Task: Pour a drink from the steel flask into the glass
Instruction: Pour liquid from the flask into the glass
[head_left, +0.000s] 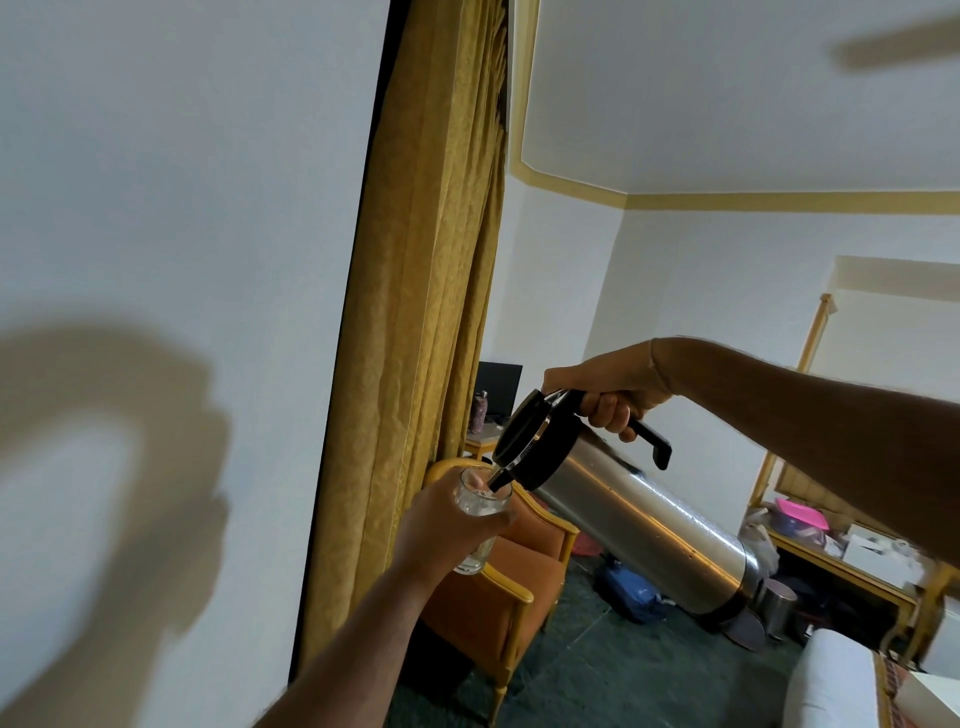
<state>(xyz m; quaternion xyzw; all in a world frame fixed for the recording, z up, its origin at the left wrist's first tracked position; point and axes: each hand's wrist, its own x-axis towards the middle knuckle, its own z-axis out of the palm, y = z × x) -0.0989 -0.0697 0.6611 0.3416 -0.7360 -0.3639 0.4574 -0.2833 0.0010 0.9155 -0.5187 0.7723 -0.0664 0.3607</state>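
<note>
My right hand (610, 392) grips the black handle of the steel flask (639, 519), which is tipped steeply to the left, base up and to the right. Its black spout rests inside the rim of a clear glass (480, 506). My left hand (441, 530) is wrapped around the glass and holds it in the air below the spout. Clear liquid shows in the glass. Both are held up in front of a yellow curtain, well above the floor.
A gold curtain (431, 312) hangs by the white wall on the left. Below my hands stands an orange armchair (519, 582) with a yellow wooden frame. A blue bag (631, 590) lies on the dark green carpet. A cluttered yellow bench (841, 566) stands at right.
</note>
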